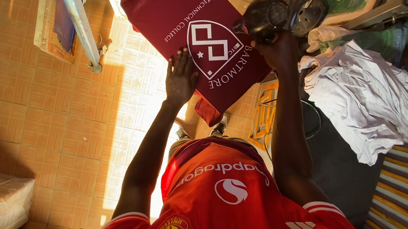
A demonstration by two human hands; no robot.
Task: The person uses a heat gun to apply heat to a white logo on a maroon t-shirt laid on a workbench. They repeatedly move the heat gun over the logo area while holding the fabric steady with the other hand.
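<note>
Maroon shirt [188, 24] under flat, open left hand [181, 77]; right hand [279, 52], arm outstretched, clasping black heat tool [263, 16].

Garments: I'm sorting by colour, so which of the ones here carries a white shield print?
The maroon garment stretched flat under the left hand, printed with a white shield. The crumpled white garments at the right show no print.

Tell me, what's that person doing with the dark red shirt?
The person's left hand presses flat on a maroon shirt with a white shield print, spread on a board. The right hand holds a dark, rounded heat tool over the print's edge. A pile of white cloth lies to the right, above an orange tiled floor.
</note>
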